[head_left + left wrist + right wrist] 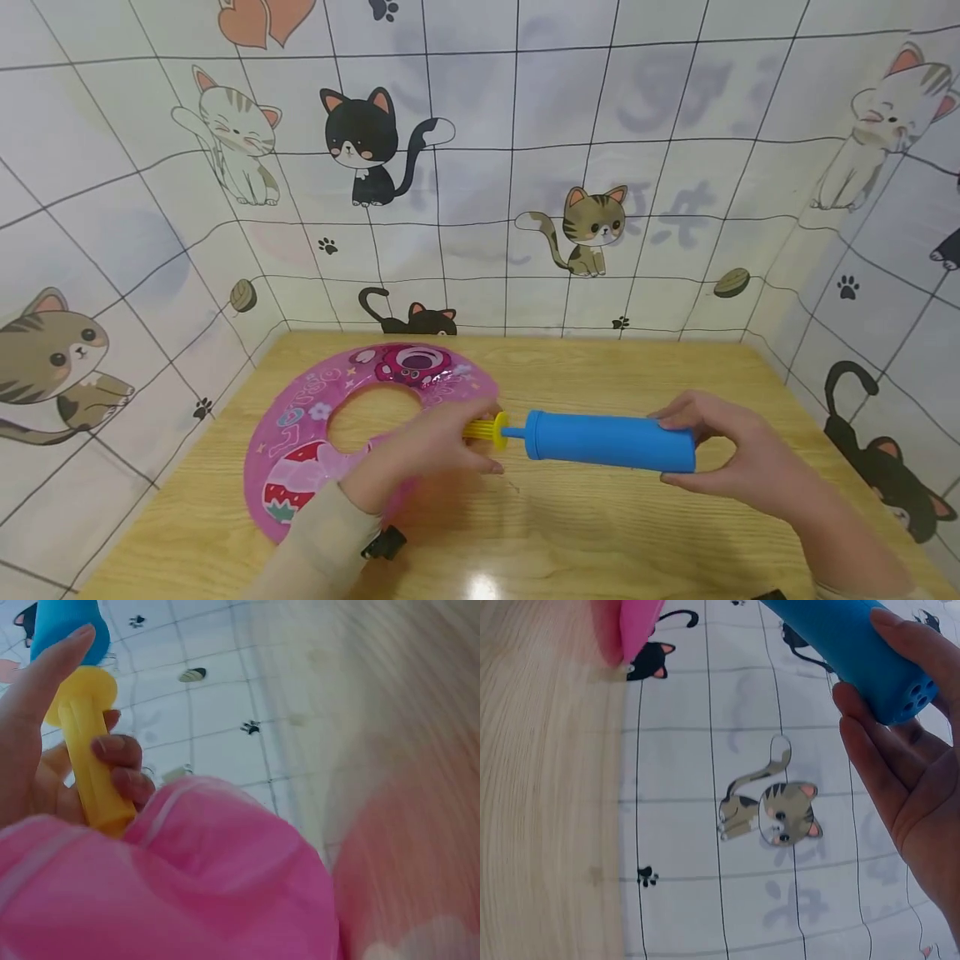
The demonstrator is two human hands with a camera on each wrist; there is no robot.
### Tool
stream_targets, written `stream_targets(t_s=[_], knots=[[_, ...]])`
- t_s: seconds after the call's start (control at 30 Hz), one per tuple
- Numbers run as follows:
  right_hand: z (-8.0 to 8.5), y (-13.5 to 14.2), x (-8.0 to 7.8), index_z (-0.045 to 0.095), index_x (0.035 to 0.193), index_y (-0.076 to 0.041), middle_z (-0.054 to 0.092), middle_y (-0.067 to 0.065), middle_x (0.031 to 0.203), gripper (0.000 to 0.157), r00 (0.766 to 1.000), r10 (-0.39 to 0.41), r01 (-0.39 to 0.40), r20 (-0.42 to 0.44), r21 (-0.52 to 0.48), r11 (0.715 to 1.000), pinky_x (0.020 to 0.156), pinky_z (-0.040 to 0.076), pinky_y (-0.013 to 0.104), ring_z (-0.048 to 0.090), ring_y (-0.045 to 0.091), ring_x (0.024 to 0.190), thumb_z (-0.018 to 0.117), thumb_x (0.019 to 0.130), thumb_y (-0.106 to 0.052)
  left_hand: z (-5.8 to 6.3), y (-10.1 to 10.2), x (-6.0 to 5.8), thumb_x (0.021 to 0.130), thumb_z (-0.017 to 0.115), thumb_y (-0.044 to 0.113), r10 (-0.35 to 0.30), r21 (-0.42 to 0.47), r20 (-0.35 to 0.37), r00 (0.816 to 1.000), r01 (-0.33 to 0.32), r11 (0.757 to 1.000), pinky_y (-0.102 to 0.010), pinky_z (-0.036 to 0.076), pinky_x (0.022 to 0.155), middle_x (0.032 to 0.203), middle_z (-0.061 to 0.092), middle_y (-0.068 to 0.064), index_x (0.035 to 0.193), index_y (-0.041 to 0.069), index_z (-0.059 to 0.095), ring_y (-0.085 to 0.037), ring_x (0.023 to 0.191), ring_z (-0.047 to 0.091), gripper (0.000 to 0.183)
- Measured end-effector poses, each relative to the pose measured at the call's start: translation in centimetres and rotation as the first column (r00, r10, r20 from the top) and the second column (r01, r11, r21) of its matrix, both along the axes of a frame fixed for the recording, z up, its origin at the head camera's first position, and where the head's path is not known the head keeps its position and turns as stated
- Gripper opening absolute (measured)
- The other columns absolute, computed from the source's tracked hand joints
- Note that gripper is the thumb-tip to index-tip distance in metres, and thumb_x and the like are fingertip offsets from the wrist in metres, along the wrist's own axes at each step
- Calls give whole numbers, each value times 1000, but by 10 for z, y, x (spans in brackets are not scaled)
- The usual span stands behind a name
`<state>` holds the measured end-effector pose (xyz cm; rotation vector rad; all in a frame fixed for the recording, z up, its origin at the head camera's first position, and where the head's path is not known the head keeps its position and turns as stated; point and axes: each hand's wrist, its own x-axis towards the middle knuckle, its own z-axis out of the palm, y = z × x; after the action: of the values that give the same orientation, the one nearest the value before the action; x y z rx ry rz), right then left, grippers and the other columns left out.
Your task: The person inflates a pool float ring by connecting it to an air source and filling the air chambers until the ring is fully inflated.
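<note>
A blue hand pump (pixel 611 442) is held level above the table in the head view. My left hand (pixel 438 442) grips its yellow ribbed end piece (pixel 88 754), with the fingers wrapped round it in the left wrist view. A thin blue stem joins the yellow flange to the cylinder. At the other end my right hand (pixel 738 458) holds the cylinder between thumb and fingers. Several small holes (pixel 916 697) show in that end in the right wrist view. Partly behind my left forearm lies a pink inflated swim ring (pixel 281 425) with bear and strawberry prints.
The wooden table (pixel 600 533) is bordered at the back and sides by white sheeting (pixel 480 183) printed with grid lines and cartoon cats. The swim ring takes up the table's left part.
</note>
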<state>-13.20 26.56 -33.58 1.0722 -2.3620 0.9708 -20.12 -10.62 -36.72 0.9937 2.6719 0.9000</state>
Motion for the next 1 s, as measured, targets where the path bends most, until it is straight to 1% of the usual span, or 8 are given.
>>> stream_targets(t_s=[0.13,0.27,0.43,0.57,0.7,0.83,0.93,1.0], knots=[[-5,18,11,63,114,-16,62,-3,114,67,996,-53,53,71,-7,999,70,52,18,59,4,95,91,56,4,-5,-11,-2,76,84,37,-58,-31,28,998,58,998,-27,49,70,87,57,3,115,23,52,-10,74,52,52],[-10,37,21,64,114,-16,62,-4,114,66,984,-107,109,140,-6,994,70,50,18,58,2,96,89,57,6,-11,-21,-3,77,83,35,-105,-58,22,994,106,993,-26,47,70,86,56,-1,114,23,51,-11,75,51,50],[-14,58,31,64,113,-17,61,-6,115,65,968,-194,191,161,30,981,67,49,18,52,-3,102,89,57,5,-13,-30,-4,78,83,34,-73,-104,36,997,76,992,-30,49,84,101,58,7,126,22,53,-11,90,52,58],[-16,66,35,64,113,-18,60,-7,116,67,957,-245,238,154,62,969,67,49,17,48,-7,105,90,56,3,-14,-35,-1,78,83,33,-50,-109,70,996,57,992,-34,48,89,107,59,9,129,22,54,-12,94,53,59],[-20,63,36,62,113,-16,58,-5,115,66,963,-216,211,161,51,976,66,50,19,50,-5,103,89,57,5,-20,-33,2,78,83,33,-78,-98,9,997,78,992,-30,47,80,95,57,7,123,20,54,-11,85,52,55],[-24,51,38,62,113,-16,60,-6,112,62,955,-214,213,206,27,977,59,51,23,58,2,88,89,60,2,-24,-24,8,78,83,36,-81,-100,-43,996,77,992,-31,48,90,110,62,5,131,13,53,-12,96,57,65],[-26,38,38,63,112,-18,61,-10,109,61,945,-232,234,232,18,972,51,47,24,57,7,70,90,61,-1,-25,-15,12,77,82,40,-65,-95,-24,998,62,993,-34,46,97,126,60,0,137,12,50,-13,105,56,74],[-28,28,36,63,113,-18,61,-12,109,61,947,-222,227,231,3,974,47,43,24,53,10,65,90,61,-2,-26,-10,14,76,82,42,-60,-92,-27,998,58,994,-34,47,95,124,60,1,136,13,50,-11,100,55,74]])
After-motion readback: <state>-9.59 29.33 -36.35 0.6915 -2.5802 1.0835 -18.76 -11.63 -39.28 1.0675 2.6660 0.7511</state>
